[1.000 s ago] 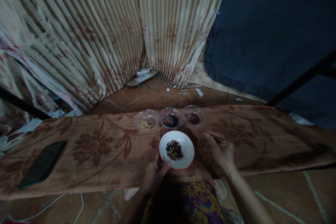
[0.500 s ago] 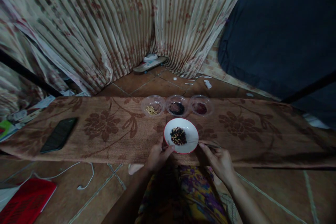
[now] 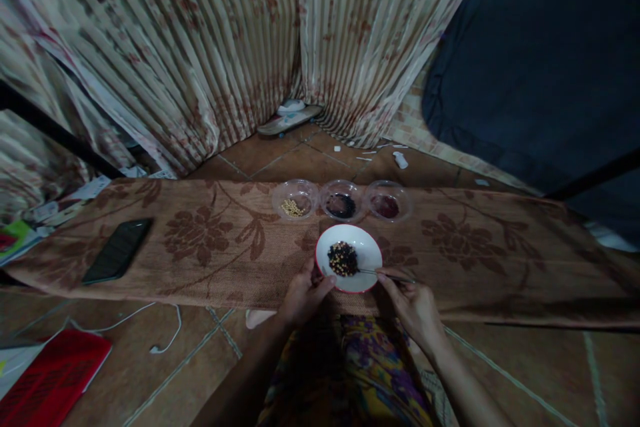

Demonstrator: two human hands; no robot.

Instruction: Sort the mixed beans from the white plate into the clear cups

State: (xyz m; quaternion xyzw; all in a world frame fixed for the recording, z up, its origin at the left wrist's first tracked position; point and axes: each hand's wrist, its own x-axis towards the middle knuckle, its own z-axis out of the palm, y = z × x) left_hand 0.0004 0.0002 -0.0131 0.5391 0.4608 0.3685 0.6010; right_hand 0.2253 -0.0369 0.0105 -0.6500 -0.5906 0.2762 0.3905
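Observation:
A white bowl [image 3: 370,250] with a red rim stands on the cloth, holding a mixed heap of black, dark red and yellowish beans [image 3: 343,259]. My left hand [image 3: 306,290] grips its lower left rim, thumb over the edge. In my right hand [image 3: 413,303] is a thin metal utensil [image 3: 369,271], pinched between the fingers; its tip reaches the heap's right side, and its exact kind cannot be made out. Behind the bowl are three clear plastic bowls: one with yellow beans [image 3: 292,208], one with black beans [image 3: 345,205], one with dark red beans [image 3: 385,206].
The bench has a brown flowered cloth [image 3: 280,273]. A dark phone [image 3: 117,251] lies at its left. Striped curtains [image 3: 240,33] hang behind, with a skateboard [image 3: 290,121] on the tiled floor at their foot. A red bag [image 3: 65,373] and white cable [image 3: 177,327] lie lower left.
The whole view has shifted slightly. The utensil's tip is still at the heap's right side, its visible prongs now looking closer together. Both hands keep their hold.

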